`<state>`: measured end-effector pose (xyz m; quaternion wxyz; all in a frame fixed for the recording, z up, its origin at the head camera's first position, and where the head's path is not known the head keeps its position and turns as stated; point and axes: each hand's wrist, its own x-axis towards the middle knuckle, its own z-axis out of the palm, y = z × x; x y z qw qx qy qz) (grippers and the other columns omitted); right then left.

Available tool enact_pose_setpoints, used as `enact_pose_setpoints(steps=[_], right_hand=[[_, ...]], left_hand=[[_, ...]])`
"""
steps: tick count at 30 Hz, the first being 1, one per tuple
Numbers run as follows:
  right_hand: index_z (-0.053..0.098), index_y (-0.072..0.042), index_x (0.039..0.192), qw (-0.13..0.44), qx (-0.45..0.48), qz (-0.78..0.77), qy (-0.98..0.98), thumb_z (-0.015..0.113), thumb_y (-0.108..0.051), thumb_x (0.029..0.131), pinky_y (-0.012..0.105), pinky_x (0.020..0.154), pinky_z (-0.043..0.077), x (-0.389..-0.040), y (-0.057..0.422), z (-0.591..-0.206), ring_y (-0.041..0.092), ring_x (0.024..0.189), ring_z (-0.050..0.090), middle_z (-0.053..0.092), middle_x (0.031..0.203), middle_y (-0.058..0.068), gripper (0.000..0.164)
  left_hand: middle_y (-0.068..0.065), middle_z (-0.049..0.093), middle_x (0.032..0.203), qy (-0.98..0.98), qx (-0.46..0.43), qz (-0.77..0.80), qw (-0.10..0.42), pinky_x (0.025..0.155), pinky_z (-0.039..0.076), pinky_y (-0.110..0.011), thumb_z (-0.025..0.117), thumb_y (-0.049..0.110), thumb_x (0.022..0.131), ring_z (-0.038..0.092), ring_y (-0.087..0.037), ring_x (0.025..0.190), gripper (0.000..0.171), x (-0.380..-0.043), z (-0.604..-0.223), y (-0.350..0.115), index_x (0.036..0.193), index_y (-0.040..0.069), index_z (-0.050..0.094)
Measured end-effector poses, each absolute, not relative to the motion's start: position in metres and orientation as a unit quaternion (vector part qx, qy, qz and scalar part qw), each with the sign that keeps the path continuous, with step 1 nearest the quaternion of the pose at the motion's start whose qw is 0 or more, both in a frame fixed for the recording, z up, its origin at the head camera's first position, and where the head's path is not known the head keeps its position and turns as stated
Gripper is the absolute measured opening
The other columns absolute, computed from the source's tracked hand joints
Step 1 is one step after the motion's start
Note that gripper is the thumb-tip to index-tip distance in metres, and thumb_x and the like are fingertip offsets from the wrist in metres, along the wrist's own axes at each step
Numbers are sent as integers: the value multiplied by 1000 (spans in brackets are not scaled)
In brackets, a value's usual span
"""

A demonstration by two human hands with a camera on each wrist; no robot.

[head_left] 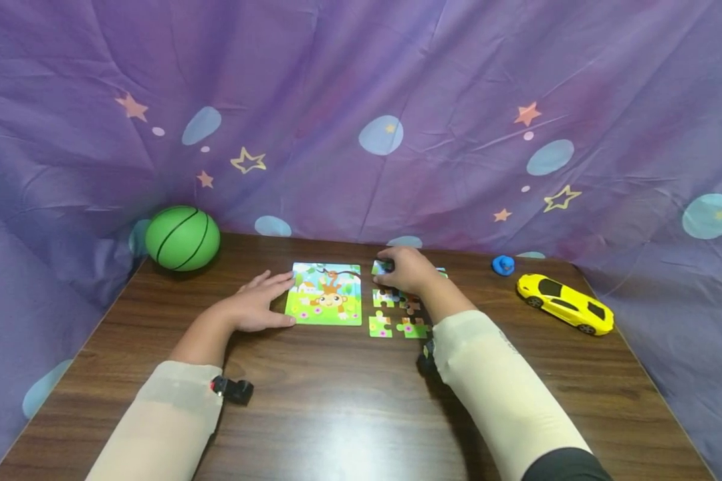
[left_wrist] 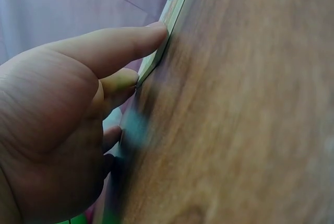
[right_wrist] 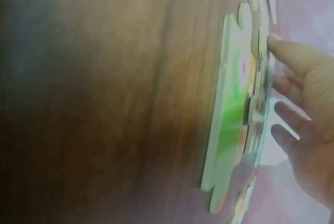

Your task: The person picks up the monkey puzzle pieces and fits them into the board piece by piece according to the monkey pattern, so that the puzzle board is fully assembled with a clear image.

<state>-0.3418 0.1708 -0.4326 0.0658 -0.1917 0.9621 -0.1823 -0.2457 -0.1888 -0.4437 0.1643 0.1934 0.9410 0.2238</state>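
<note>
A square picture board (head_left: 325,294) with a cartoon monkey lies flat on the wooden table. My left hand (head_left: 255,304) is spread at its left side, fingertips at the upper edge and thumb by the lower corner. Seen from the left wrist, the thumb (left_wrist: 130,44) touches the board's thin rim. To the right of the board lie several separate jigsaw pieces (head_left: 380,326). My right hand (head_left: 406,270) pinches the upper left jigsaw piece (head_left: 382,267) between thumb and fingers, partly covering it and its neighbours. In the right wrist view the thumb (right_wrist: 295,57) meets that row's edge.
A green ball (head_left: 183,238) sits at the table's back left corner. On the right are a small blue rubber duck (head_left: 503,265) and a yellow toy car (head_left: 564,304). A purple patterned curtain (head_left: 313,133) hangs behind the table (head_left: 313,414).
</note>
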Motion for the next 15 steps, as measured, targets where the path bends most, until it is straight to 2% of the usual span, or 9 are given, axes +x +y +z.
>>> enact_pose_setpoints(steps=[4,9,15], right_hand=[[64,-7,147,59,-193,-185,962,85,-35,92,52,123,47,-343,167,-433,36,136,64,70,144,14,65],[67,-9,144,50,-191,-197,960,87,-27,88,54,126,43,-344,162,-434,40,140,58,62,149,18,62],[70,-11,141,55,-166,-248,953,82,-17,92,54,123,46,-344,160,-436,37,137,59,62,145,14,51]], left_hand=[[-7,18,182,941,197,219,165,128,8,-80,68,56,97,4,-52,166,93,-245,-443,-189,171,16,29],[-7,18,182,941,198,218,166,129,7,-79,68,56,97,4,-52,166,92,-244,-442,-189,171,17,28],[-6,17,182,941,199,217,166,129,7,-79,68,57,97,3,-51,167,93,-245,-443,-190,171,18,27]])
